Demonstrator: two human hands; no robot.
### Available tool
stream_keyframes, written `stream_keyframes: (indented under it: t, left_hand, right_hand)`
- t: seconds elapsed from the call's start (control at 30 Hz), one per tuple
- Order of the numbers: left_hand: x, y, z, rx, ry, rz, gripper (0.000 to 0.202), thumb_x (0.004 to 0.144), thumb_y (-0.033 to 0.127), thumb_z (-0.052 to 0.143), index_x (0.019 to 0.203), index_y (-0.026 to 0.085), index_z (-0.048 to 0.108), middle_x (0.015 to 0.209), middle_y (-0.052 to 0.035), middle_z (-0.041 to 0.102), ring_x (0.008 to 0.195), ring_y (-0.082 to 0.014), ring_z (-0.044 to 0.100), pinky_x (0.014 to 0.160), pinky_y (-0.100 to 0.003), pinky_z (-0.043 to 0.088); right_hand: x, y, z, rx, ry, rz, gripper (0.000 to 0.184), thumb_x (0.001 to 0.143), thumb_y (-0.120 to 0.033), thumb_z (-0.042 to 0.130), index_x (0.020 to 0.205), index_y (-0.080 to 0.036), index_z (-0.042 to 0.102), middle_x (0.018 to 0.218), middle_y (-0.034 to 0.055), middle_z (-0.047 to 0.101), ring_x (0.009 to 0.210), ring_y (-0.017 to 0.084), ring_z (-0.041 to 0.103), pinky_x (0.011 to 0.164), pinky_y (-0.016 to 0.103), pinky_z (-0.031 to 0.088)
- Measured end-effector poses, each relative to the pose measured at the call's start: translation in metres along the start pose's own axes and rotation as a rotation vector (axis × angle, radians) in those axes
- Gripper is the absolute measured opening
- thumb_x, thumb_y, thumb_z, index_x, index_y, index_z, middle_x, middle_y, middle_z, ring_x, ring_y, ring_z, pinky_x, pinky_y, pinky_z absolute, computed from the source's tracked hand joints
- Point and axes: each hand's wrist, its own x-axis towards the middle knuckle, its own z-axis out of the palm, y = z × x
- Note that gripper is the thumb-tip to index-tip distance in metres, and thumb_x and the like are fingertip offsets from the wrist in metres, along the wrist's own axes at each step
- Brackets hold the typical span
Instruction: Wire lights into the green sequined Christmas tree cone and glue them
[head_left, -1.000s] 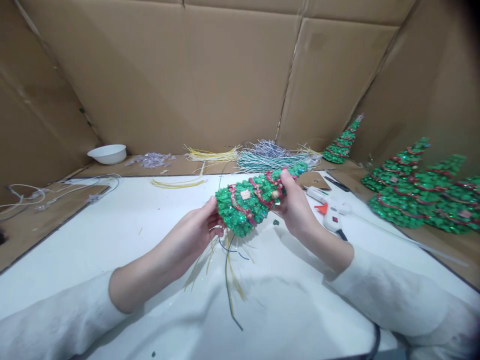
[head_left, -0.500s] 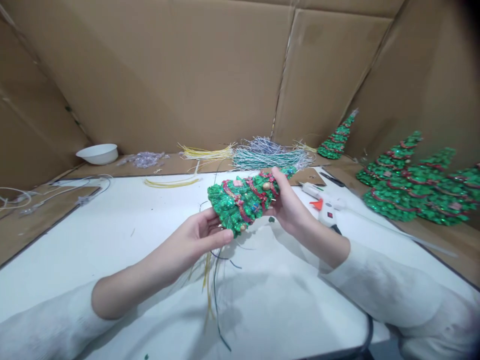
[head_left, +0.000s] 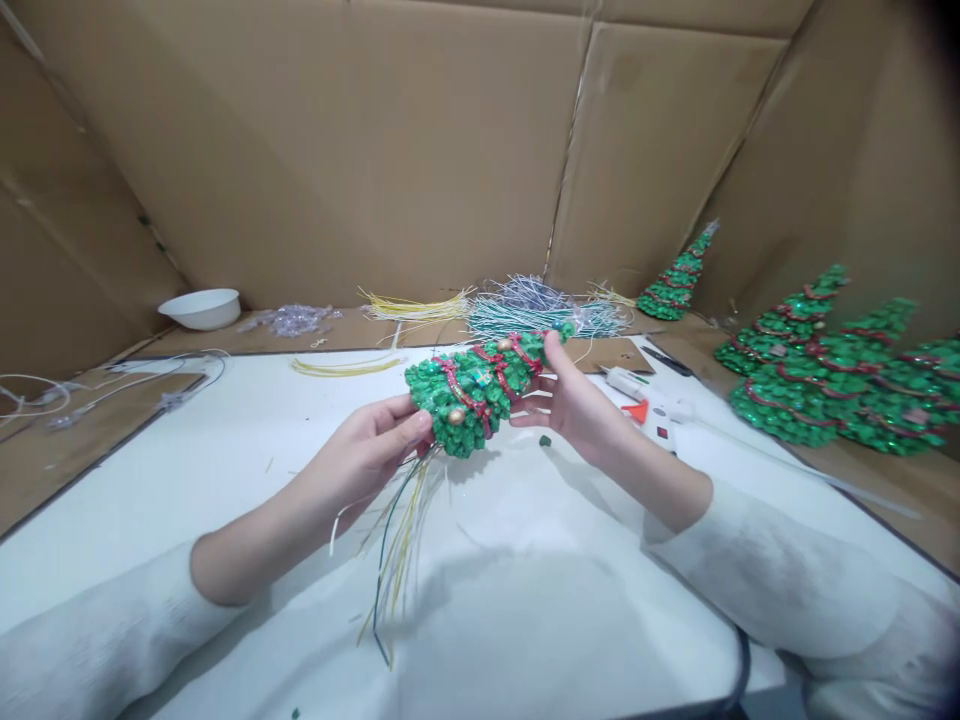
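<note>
A small green Christmas tree ornament (head_left: 472, 390) with red garlands and gold balls lies tilted on its side between my hands, above the white table (head_left: 510, 620). My left hand (head_left: 382, 435) grips its wide base, thumb in front. At the narrow top, my right hand (head_left: 562, 395) holds it with the thumb over the upper side and the fingers behind and below. Thin yellow, white and dark green wires (head_left: 397, 550) hang down from the base beside my left hand.
Several finished-looking trees (head_left: 795, 380) stand at the right. A hot glue gun (head_left: 652, 415) and a dark knife (head_left: 667, 360) lie beyond my right hand. Bundled wires (head_left: 540, 310), clear plastic pieces (head_left: 296, 320) and a white bowl (head_left: 201, 309) line the back by the cardboard wall (head_left: 337, 150).
The tree has turned about its length, so a different side with a gold ball and a small patterned box faces me. The hanging wires have swung left.
</note>
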Motion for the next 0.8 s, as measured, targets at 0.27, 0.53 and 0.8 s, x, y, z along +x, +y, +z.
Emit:
stream_keyframes:
  t: [0.27,0.53,0.8]
  left_hand:
    - [0.003,-0.007,-0.001,-0.116,0.010,-0.058,0.026,0.086,0.031,0.056,0.103,0.016,0.070,0.100,-0.0081,0.070,0.093,-0.0188,0.061,0.090,-0.029,0.042]
    - [-0.003,-0.018,0.003,-0.050,0.058,-0.091,0.035,0.077,0.039,0.067,0.104,0.017,0.068,0.095,-0.0078,0.072,0.090,-0.0217,0.064,0.081,-0.030,0.045]
    - [-0.011,-0.019,0.001,-0.276,0.046,-0.178,0.029,0.078,0.023,0.066,0.105,0.015,0.067,0.101,-0.0087,0.072,0.091,-0.0206,0.066,0.084,-0.030,0.046]
  right_hand:
    - [0.003,0.003,-0.003,0.045,-0.022,-0.042,0.040,0.076,-0.057,0.062,0.090,-0.020,0.066,0.091,0.0062,0.070,0.074,0.018,0.066,0.071,0.034,0.057]
    - [0.001,0.018,-0.001,0.108,0.027,0.035,0.029,0.083,-0.048,0.057,0.087,-0.020,0.064,0.077,0.0054,0.070,0.061,0.018,0.066,0.061,0.033,0.057]
    - [0.004,0.017,0.002,0.014,-0.029,0.130,0.036,0.082,-0.052,0.057,0.088,-0.018,0.065,0.077,0.0068,0.070,0.057,0.017,0.065,0.056,0.030,0.057]
